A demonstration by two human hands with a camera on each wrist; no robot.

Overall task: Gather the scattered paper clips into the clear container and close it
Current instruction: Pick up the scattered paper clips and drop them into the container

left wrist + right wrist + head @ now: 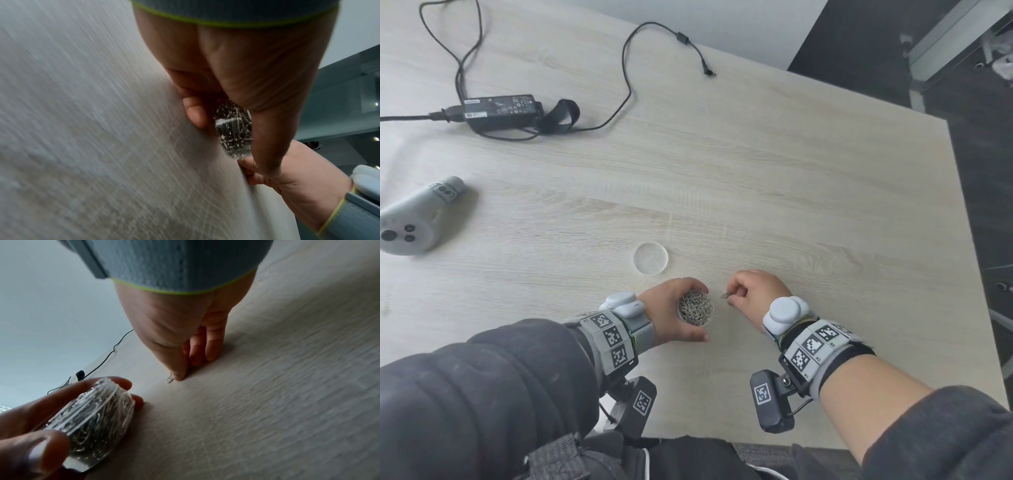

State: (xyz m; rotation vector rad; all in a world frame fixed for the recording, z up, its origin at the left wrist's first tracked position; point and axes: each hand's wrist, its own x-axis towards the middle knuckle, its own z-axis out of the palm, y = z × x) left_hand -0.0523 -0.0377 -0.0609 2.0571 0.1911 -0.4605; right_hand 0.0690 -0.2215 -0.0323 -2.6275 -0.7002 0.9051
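Observation:
My left hand (pixel 674 311) is curled round a small clear round container (pixel 695 307) full of silver paper clips, near the table's front edge. The same container (pixel 96 417) shows tilted in the right wrist view, and the container (pixel 234 133) is half hidden by the palm in the left wrist view. Just to its right, my right hand (pixel 753 291) pinches a paper clip (pixel 724 295) between thumb and fingers. The paper clip (pixel 170 379) sticks out at the thumb tip, against the table. The clear round lid (pixel 651 258) lies flat on the table behind the hands.
A black power adapter (pixel 500 109) with its cables lies at the back left of the wooden table (pixel 791 192). A grey controller (pixel 417 216) rests at the left. The table's right edge (pixel 962 205) drops to a dark floor.

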